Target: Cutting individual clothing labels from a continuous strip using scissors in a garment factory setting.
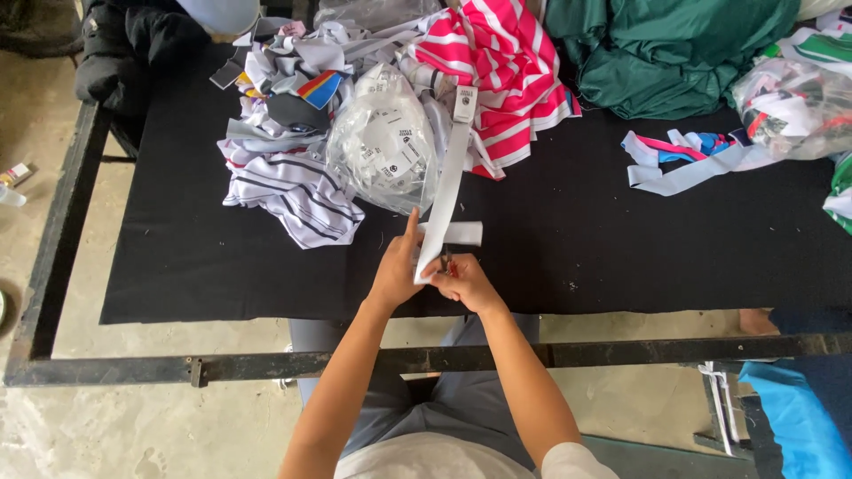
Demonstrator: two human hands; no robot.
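Left hand: the left hand (pixel 397 270) gripped the near end of a white fabric strip (pixel 447 177), thumb raised along its edge, fingers clenched on the cloth.
Right hand: the right hand (pixel 468 281) was closed around a small tool with red handles (pixel 446 263), pressed against the strip's lower end; what kind of tool could not be told.
Strip: it ran from the hands up and away across the table (pixel 568 239), its far end bearing a small label and resting on the pile; a short white piece (pixel 461 232) lay crosswise just behind it.
Pile: a clear plastic bag of white pieces (pixel 383 146) sat just left of the strip, beside striped white cloth (pixel 297 191).
Farther back: pink-and-white striped fabric (pixel 506 71) and green fabric (pixel 666 49).
Right side: loose white and coloured strips (pixel 688 160) lay well apart from the hands.
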